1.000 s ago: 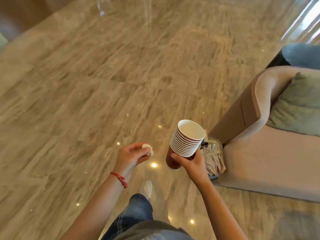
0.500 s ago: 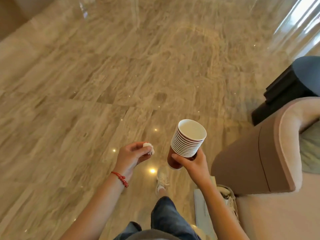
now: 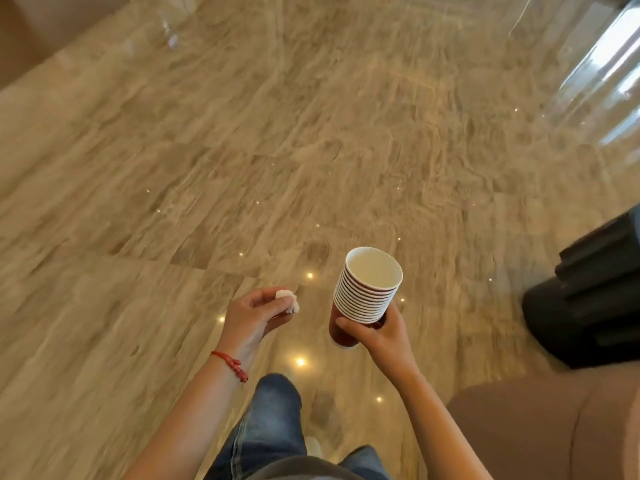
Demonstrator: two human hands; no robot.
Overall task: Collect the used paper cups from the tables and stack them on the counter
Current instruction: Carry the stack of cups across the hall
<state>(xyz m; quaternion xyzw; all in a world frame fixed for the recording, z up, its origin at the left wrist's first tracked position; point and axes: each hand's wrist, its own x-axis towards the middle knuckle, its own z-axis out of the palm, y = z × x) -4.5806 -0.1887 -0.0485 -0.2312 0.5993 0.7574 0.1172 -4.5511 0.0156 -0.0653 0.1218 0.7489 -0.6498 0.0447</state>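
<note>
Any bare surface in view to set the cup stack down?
No table or counter shows. Only open marble floor ahead and to the left. The right is crowded by the armchair and dark furniture. Both hands are full: cup stack, crumpled tissue.

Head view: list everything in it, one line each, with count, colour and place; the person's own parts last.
stack of paper cups: one nested stack, white rims, dark red sides, held tilted at centre right.
wad of paper: one, white, pinched at centre left.
floor: one, beige veined marble, glossy, fills most of the view.
armchair: one, tan, bottom right corner.
dark furniture: one piece, black, right edge.
bracelet: one, red, left wrist.
jeans: blue, bottom centre.
left hand: pinches the wad.
right hand: grips the stack low down.
</note>
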